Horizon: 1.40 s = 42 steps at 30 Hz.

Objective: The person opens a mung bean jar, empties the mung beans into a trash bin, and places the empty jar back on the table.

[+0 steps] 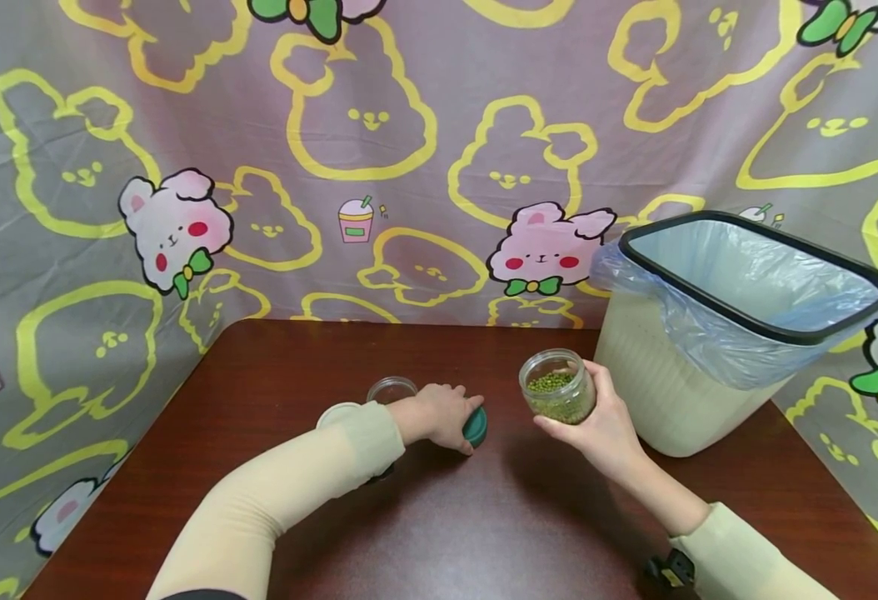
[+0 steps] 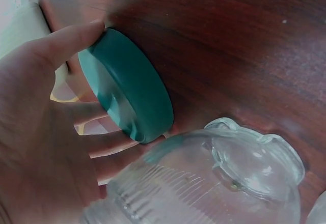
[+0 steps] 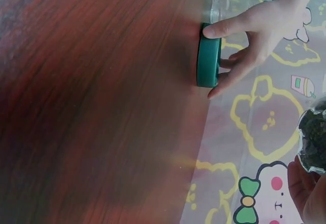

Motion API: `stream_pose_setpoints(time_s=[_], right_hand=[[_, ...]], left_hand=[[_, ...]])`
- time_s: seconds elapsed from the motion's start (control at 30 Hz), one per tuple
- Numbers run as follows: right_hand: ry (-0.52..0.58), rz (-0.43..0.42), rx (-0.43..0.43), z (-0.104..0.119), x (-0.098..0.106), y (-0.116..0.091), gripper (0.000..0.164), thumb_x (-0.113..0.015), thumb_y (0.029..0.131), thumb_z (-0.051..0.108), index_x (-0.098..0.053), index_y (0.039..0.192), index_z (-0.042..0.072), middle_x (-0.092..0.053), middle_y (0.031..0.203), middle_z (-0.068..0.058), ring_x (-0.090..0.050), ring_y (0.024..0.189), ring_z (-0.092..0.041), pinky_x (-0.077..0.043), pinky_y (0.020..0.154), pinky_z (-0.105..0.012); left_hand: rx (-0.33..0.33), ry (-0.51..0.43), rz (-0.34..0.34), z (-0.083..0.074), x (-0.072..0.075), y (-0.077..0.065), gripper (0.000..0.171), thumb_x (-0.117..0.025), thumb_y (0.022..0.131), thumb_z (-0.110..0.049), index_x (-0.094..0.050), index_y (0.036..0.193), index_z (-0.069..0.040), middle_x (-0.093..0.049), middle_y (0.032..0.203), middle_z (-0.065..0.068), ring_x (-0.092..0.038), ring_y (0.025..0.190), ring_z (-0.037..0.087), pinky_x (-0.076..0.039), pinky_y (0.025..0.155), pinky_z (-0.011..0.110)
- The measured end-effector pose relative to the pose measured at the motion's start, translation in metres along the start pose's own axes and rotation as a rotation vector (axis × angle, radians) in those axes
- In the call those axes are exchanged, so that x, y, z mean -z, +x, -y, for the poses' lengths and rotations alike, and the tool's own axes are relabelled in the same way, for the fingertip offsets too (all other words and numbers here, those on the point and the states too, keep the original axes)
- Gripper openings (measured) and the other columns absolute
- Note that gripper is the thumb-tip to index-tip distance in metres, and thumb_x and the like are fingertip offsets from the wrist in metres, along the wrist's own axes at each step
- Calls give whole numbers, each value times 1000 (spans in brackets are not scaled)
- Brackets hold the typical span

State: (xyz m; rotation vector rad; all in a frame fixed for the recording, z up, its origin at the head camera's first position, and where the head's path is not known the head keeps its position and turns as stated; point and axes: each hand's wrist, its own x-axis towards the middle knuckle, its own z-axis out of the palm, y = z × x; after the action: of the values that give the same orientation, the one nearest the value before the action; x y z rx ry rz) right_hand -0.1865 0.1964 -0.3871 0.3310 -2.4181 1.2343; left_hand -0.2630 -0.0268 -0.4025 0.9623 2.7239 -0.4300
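In the head view, my right hand (image 1: 607, 429) grips a clear jar (image 1: 568, 408) of small green beans (image 1: 551, 382), raised in front of the bin with its mouth uncovered. The jar (image 3: 313, 140) shows only in part at the right wrist view's edge. To the left, my left hand (image 1: 446, 414) holds a round green lid (image 1: 476, 427) by its rim, low over the table. Its thumb and fingers sit at opposite sides of the lid (image 2: 135, 81). Beside that hand stands a clear glass jar (image 2: 204, 183), partly hidden behind the forearm in the head view.
A pale waste bin (image 1: 656, 383) with a black rim and blue bag stands at the right. Next to the left sleeve lies a white round object (image 1: 336, 413), partly covered. A patterned cloth (image 1: 409, 200) hangs behind the brown table (image 1: 439, 525).
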Motion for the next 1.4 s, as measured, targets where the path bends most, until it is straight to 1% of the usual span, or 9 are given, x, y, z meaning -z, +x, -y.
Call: stream_pose_setpoints(time_s=[0.3, 0.47, 0.63, 0.77, 0.93, 1.03, 1.1, 1.23, 1.4], right_hand=[[-5, -29, 1, 3, 4, 2, 86, -85, 59, 28, -33, 126, 8, -48, 114, -8, -47, 100, -22, -38, 78, -44], [-20, -51, 17, 7, 13, 7, 87, -85, 58, 25, -33, 126, 6, -49, 114, -9, -47, 100, -22, -38, 78, -44], [-29, -63, 17, 19, 31, 15, 86, -85, 59, 23, -33, 126, 5, -47, 115, -10, -45, 102, -24, -36, 79, -45], [-45, -59, 9, 40, 51, 23, 85, -83, 62, 22, -32, 127, 4, -45, 116, -11, -42, 104, -24, -33, 80, -44], [-54, -55, 11, 69, 81, 31, 82, -81, 66, 18, -31, 130, 7, -45, 117, -7, -41, 103, -16, -33, 80, -28], [-39, -62, 28, 82, 99, 35, 78, -79, 66, 11, -33, 129, 8, -45, 117, -4, -43, 100, -9, -33, 77, -16], [-35, -66, 30, 90, 112, 37, 76, -78, 67, 9, -34, 129, 10, -45, 117, -1, -44, 98, -6, -33, 75, -11], [-43, -96, 9, 100, 137, 43, 72, -77, 68, 6, -37, 128, 17, -45, 114, 5, -43, 97, -7, -33, 72, -9], [-119, -153, -69, 102, 163, 52, 74, -76, 70, 13, -35, 131, 22, -42, 113, 6, -40, 98, -8, -31, 70, -9]], left_hand=[[-8, -36, 3, 1, 2, -3, 91, -60, 69, -65, -27, 142, -22, -40, 134, 6, -42, 116, 23, -42, 82, 34], [-26, -65, -12, 3, 10, -6, 93, -54, 70, -69, -23, 143, -19, -34, 139, 7, -35, 123, 24, -39, 88, 38], [-66, -73, -90, 5, 22, -6, 89, -50, 74, -69, -23, 142, -19, -33, 139, 7, -34, 123, 24, -38, 88, 39], [-87, -100, -174, 8, 32, -6, 85, -49, 76, -67, -26, 142, -18, -33, 139, 7, -34, 123, 23, -38, 89, 40], [-92, -121, -258, 11, 49, -8, 80, -48, 79, -64, -29, 140, -16, -33, 138, 8, -33, 123, 23, -36, 92, 39], [-94, -94, -302, 11, 61, -7, 78, -46, 80, -64, -30, 139, -16, -35, 137, 7, -34, 122, 21, -36, 92, 37], [-100, -73, -333, 11, 69, -6, 76, -45, 81, -64, -31, 138, -16, -36, 136, 6, -35, 120, 21, -37, 91, 36], [-112, -34, -399, 10, 90, 1, 74, -44, 82, -63, -32, 137, -15, -36, 133, 6, -38, 118, 21, -40, 88, 35], [-116, -36, -464, 8, 121, 10, 72, -43, 84, -60, -29, 138, -15, -34, 135, 6, -36, 120, 20, -41, 87, 34]])
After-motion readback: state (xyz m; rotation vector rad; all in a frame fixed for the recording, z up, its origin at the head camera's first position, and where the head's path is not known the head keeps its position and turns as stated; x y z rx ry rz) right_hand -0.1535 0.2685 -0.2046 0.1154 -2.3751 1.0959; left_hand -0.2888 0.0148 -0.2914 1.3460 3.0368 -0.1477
